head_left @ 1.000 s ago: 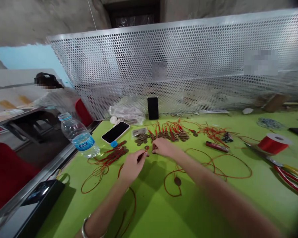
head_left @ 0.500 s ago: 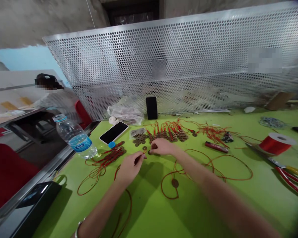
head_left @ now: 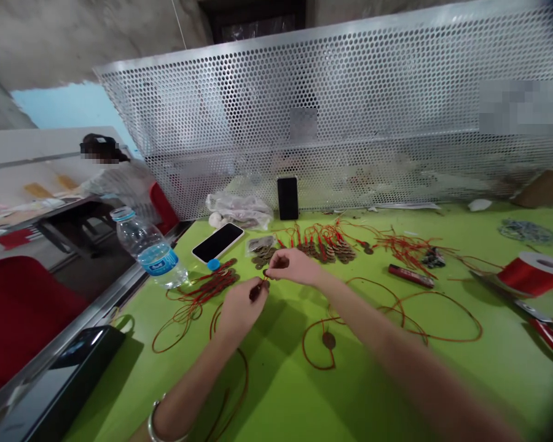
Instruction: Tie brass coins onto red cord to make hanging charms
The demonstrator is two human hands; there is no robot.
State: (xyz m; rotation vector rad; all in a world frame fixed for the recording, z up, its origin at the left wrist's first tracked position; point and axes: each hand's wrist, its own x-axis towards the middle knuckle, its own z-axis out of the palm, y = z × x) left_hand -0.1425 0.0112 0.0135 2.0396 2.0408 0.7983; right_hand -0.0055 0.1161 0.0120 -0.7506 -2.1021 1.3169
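My left hand [head_left: 243, 308] is closed in a pinch on a thin red cord, its fingertips near the middle of the table. Right against them, my right hand [head_left: 295, 267] pinches a small dark coin [head_left: 265, 274] with thumb and forefinger. The cord's tip and the coin's hole are too small to make out. Just beyond my fingers lie loose bronze coins [head_left: 260, 258] and a row of coins with red cords [head_left: 340, 250]. To the left is a bundle of corded coins [head_left: 217, 282]. A single coin [head_left: 329, 341] on a looped cord lies below my right forearm.
A water bottle [head_left: 154, 258], a white-edged phone [head_left: 218, 242] and a blue cap [head_left: 213, 264] stand or lie at left. On the right are a marker-like tube [head_left: 410, 276], a red ribbon spool [head_left: 529, 274] and scissors [head_left: 534, 312]. A perforated metal screen [head_left: 350, 110] closes the back.
My right hand has moved left from the table to my left fingertips, with a coin in its pinch. The view has shifted slightly, so things appear farther right.
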